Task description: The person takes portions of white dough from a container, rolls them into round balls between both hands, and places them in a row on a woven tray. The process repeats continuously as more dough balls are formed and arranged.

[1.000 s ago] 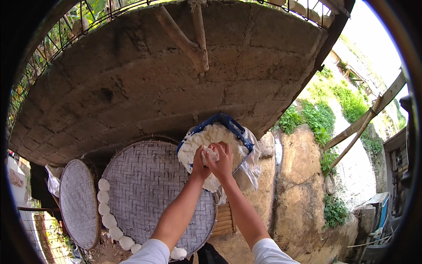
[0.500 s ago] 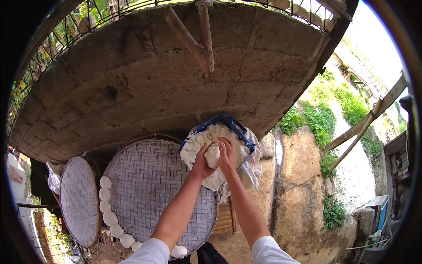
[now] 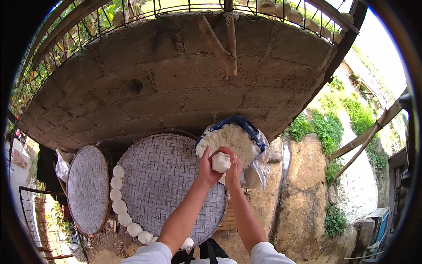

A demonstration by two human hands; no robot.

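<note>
We hold a white ball [image 3: 220,163] cupped between our left hand [image 3: 210,168] and right hand [image 3: 234,168], both closed against its sides, by the near part of the blue crate [image 3: 238,119] of white mash [image 3: 233,137]; other balls [image 3: 116,195] line the woven tray [image 3: 162,180]

Round woven tray [image 3: 162,180] with white balls [image 3: 119,207]
A curved row follows its left and lower rim (neighbours touching or nearly so).

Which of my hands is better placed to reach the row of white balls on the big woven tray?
Probably your left hand: it is nearer the big woven tray and the row of white balls. Your right hand is farther across; both hold the white lump.
</note>
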